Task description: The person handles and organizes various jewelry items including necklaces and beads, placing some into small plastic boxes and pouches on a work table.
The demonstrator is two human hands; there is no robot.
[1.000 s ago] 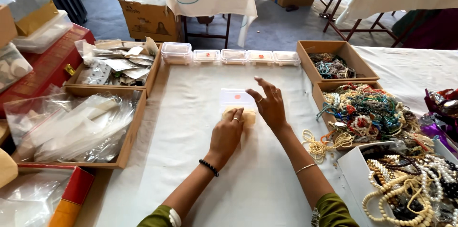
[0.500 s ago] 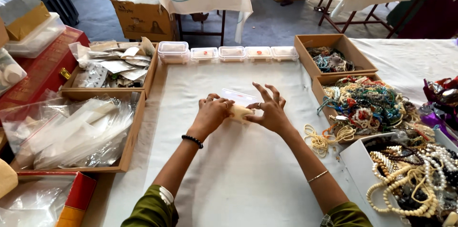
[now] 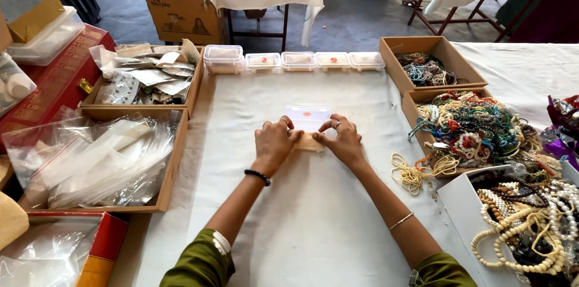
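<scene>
Both hands are down on the middle of the surface (image 3: 313, 227), which is covered in a plain off-white cloth with soft wrinkles. The left hand (image 3: 274, 142) and right hand (image 3: 342, 140) each have a grip pinched onto one end of a small tan pouch (image 3: 310, 141), flat and rectangular, looks like paper or thin fabric. It sits between the fingertips, right against the near edge of a small clear plastic box (image 3: 308, 117) with a hinged lid and a red dot on it.

Further back there's a row of similar clear plastic boxes (image 3: 298, 60), glossy and squarish. On the left, a shallow cardboard tray (image 3: 170, 160) is stuffed with crinkly clear plastic bags, and another tray beyond it holds small packets. On the right, a cardboard tray of beaded necklaces (image 3: 473, 127) in mixed colours, all tangled, with a loose cream cord bundle (image 3: 416, 172) lying just beside it. Chunky ivory bead strands (image 3: 525, 233) pile up in the near right corner.
</scene>
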